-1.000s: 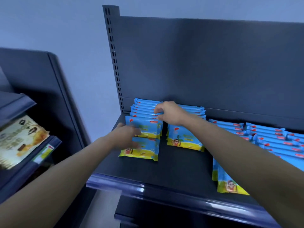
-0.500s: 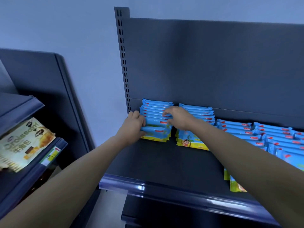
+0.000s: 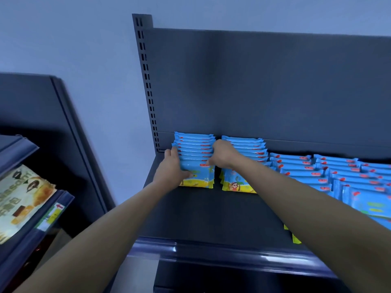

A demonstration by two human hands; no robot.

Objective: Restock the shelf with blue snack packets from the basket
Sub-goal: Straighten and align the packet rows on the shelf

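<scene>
A row of blue snack packets (image 3: pixel 195 157) stands upright at the back left of the dark shelf (image 3: pixel 207 214). My left hand (image 3: pixel 172 169) presses against the row's left side, thumb on the front packet. My right hand (image 3: pixel 222 154) grips the row's right side, between it and a second row of blue packets (image 3: pixel 245 151). Both hands squeeze the left row together. More blue packets (image 3: pixel 338 172) fill the shelf's right part in further rows. The basket is out of view.
The shelf's back panel (image 3: pixel 275 85) rises behind the rows, with a slotted upright (image 3: pixel 146 81) at its left. A neighbouring shelf unit (image 3: pixel 42 187) at the left holds a croissant packet (image 3: pixel 19 199). The shelf's front rail (image 3: pixel 211 248) runs below my arms.
The front packets that lay leaning forward have been pushed back upright into the left row. Both hands moved toward the back and now clamp that row from its two sides.
</scene>
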